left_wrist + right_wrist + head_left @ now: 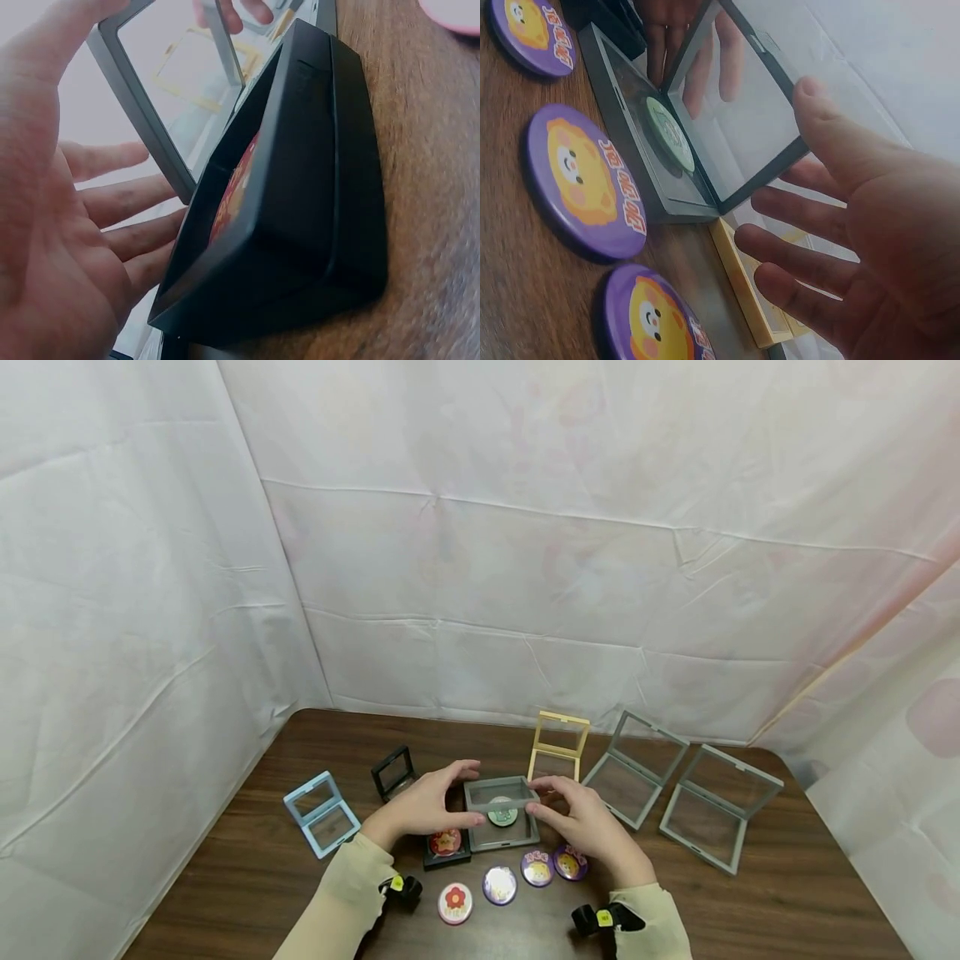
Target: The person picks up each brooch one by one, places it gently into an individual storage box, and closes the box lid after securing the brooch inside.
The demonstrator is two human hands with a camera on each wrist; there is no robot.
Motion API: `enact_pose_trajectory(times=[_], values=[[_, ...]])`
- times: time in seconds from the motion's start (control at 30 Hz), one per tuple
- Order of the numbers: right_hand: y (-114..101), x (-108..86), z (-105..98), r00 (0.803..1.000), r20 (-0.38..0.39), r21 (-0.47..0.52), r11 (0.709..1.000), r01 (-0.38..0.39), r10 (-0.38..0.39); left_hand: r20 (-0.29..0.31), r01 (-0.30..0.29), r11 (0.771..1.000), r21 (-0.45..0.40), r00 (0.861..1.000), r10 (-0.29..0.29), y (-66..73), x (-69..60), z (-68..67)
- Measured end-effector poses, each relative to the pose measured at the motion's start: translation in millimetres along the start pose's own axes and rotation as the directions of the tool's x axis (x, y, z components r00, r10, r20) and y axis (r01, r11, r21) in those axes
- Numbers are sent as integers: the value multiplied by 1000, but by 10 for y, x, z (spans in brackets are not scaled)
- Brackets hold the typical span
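Note:
A grey hinged display case (504, 844) with clear panels lies on the table, its lid raised at an angle. Inside rests a round green badge (670, 135). My left hand (427, 800) is at the case's left side, fingers spread and fairly straight, its thumb by the lid's edge. On the other side, my right hand (581, 818) touches the lid's corner with its thumb, while its other fingers extend loosely behind the lid. A black case (300, 172) holding a red badge (445, 842) sits beside the grey one, below my left hand.
Nearer lie purple-rimmed badges (585, 184), a shiny badge (499, 886) and a red-flower badge (455, 903). Open cases stand around: blue (307, 818), another black (382, 771), yellow (562, 749), and two grey ones (634, 766) at right. White cloth (480, 568) hangs behind.

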State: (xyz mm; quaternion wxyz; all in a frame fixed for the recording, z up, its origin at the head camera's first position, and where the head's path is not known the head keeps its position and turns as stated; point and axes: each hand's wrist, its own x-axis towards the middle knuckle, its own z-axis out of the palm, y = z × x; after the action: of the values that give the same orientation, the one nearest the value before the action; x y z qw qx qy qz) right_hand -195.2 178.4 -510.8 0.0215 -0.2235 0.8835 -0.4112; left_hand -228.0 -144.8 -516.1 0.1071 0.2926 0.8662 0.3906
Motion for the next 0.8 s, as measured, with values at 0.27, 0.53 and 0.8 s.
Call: enact_pose_trajectory(times=[0.27,0.53,0.8], values=[[55,-3,-42,998,65,5,1000,10,-10,9,14,996,85,1000,-15,-19,-5,19],[83,-6,-40,991,130,15,1000,9,-11,29,28,992,122,999,-32,-82,-19,60],[88,8,-24,990,138,-8,1000,-4,5,44,12,987,159,999,-19,-91,-2,75]])
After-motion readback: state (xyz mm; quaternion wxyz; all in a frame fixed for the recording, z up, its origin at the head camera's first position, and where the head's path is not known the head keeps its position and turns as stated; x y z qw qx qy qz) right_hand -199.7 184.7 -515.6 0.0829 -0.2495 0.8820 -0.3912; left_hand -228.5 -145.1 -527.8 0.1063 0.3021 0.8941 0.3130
